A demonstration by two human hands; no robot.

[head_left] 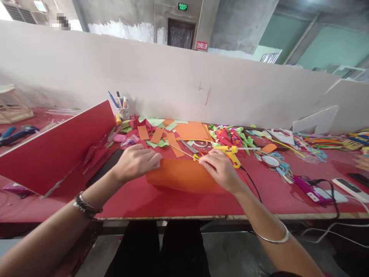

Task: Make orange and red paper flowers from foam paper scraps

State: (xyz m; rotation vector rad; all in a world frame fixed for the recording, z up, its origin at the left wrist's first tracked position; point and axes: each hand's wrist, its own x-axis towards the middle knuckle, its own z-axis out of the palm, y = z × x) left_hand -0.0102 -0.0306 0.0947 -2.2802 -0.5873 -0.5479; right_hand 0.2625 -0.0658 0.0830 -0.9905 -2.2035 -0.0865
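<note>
Stretched between my two hands is a sheet of orange paper [183, 177], bent or curved and held just over the red tabletop. My left hand [138, 162] grips its upper left corner with curled fingers. At the upper right edge, my right hand [220, 169] pinches the same sheet. Right behind the right hand lies a yellow glue gun [232, 154] with its black cord trailing toward me. Scissors [188, 147] with yellow handles lie just beyond the sheet, their handles partly hidden. Orange paper strips [157, 135] are scattered past the left hand.
A red upright board [66, 150] stands at the left, with a dark phone-like slab [105, 169] beside it. A pen cup [123, 112] is at the back. Green and red paper figures [226, 136] are piled behind. A purple power strip [313, 189] sits at the right.
</note>
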